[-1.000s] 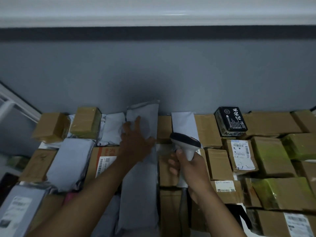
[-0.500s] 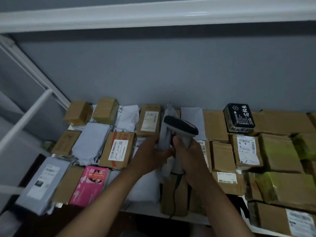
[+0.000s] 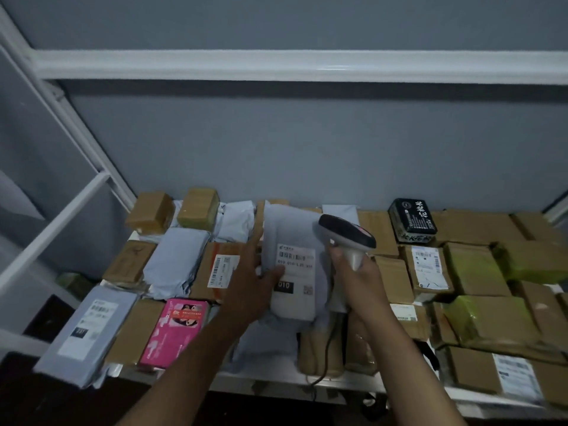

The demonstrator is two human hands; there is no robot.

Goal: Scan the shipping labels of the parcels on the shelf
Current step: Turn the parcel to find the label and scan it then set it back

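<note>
Grey mailer parcel (image 3: 293,262), label (image 3: 295,273) up, lies under my left hand (image 3: 252,287), fingers spread, thumb on it. My right hand (image 3: 356,273) clenches the scanner (image 3: 347,238) just right of it.

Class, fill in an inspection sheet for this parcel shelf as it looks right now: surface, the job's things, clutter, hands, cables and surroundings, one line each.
Surface: white shelf, almost wholly covered by parcels.
Job's things: grey mailer bag with its shipping label facing up; handheld scanner over its right side.
Clutter: brown cardboard boxes, a pink box, a black box, yellow-green wrapped parcels.
Hands: left hand lies open on the mailer's left edge; right hand grips the scanner handle.
Cables: scanner cable runs down over the shelf's front edge.
Surroundings: grey wall, white frame bar.
</note>
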